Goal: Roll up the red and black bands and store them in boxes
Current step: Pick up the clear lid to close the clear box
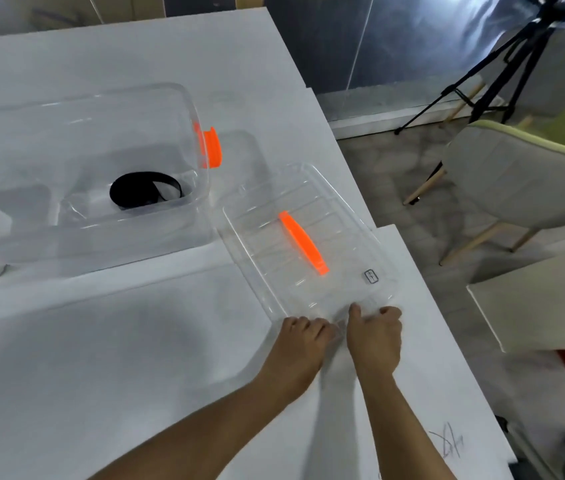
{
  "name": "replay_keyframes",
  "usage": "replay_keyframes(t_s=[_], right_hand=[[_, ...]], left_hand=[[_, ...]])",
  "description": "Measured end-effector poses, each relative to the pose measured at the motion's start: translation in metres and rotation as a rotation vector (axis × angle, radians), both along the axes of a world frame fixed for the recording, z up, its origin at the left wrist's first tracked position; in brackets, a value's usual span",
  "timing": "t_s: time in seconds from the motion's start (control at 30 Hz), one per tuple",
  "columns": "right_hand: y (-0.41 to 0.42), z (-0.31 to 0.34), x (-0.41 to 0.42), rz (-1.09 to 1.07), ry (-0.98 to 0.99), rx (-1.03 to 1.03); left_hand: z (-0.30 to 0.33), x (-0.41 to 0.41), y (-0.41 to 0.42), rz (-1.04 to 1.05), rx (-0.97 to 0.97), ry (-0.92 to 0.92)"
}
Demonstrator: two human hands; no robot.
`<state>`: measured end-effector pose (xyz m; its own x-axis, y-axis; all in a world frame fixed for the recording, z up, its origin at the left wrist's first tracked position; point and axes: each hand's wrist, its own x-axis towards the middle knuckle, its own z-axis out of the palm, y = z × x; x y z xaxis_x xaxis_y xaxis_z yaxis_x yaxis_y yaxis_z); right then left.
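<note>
Fingers (312,327) of the left hand (300,344) are curled down tight over the near edge of a clear lid (308,244), knuckles up, so the tips are hidden under the fist. Just beside it at 3 o'clock, the right hand (374,341) grips the same near edge: its thumb (355,315) lies on top of the lid, pointing toward 12 o'clock, and the other fingers wrap around the rim, their tips out of sight. Both hands hold the lid; whether it is lifted off the tabletop (118,375) cannot be told, and the hands are a little blurred.

Both forearms are bare and run up from the bottom edge, the left from about 7 o'clock, the right from about 5 o'clock, closing together at the wrists so the hands sit nearly touching.

An orange handle (303,242) runs along the middle of the lid, slanting from 11 to 5 o'clock, and a small square label (371,276) sits near its right corner.

At about 10 o'clock from the hands, well apart from them, stands an open clear box (84,109) with an orange clip (212,147) on its right end. Inside it, near the right front corner, lies a black band (144,190), loosely coiled into a ring, with one end crossing the middle.

Beyond the right edge of the tabletop, at 2 o'clock, are a pale chair (523,181) on wooden legs and a black tripod (502,71).
</note>
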<state>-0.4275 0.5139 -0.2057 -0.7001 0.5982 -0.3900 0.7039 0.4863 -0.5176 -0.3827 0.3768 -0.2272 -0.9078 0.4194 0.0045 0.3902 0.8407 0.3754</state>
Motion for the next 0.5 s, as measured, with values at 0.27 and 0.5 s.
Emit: replay_keyframes(t_s=[0.27, 0.5], right_hand=[[0.035, 0.004, 0.06, -0.053, -0.088, 0.131], [0.064, 0.008, 0.1, -0.018, -0.204, 0.325]], left_hand=[[0.024, 0.053, -0.005, -0.043, 0.027, -0.01], [0.043, 0.008, -0.098, 0.564, -0.101, -0.197]])
